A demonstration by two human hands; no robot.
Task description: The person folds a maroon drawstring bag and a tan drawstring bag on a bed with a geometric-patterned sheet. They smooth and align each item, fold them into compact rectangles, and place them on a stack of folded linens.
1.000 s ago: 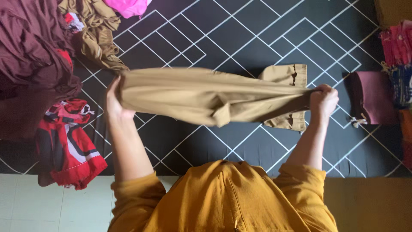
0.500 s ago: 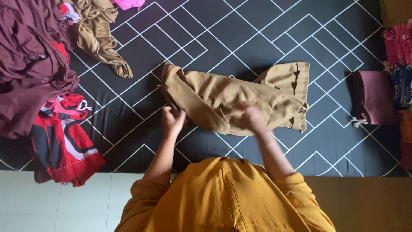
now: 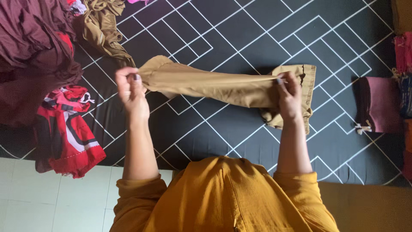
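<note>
Tan trousers [image 3: 214,88] — held taut above dark patterned mat [image 3: 240,38], long axis running left to right. Left hand [image 3: 133,94] pinched one end, right hand [image 3: 288,98] pinched other — hem portion hung below right fingers. Both hands equally near.

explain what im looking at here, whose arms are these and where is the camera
The camera sits on a person's head and looks straight down, so the mustard-yellow top at the bottom is their own body and the two bare arms are theirs. Their left hand and right hand each pinch one end of a tan garment, stretched between them above a dark mat with white lines. Its far end by the right hand hangs down to the mat. To the left lie a maroon cloth pile, a red patterned garment and an olive cloth. To the right is a folded pink and maroon piece.
</note>
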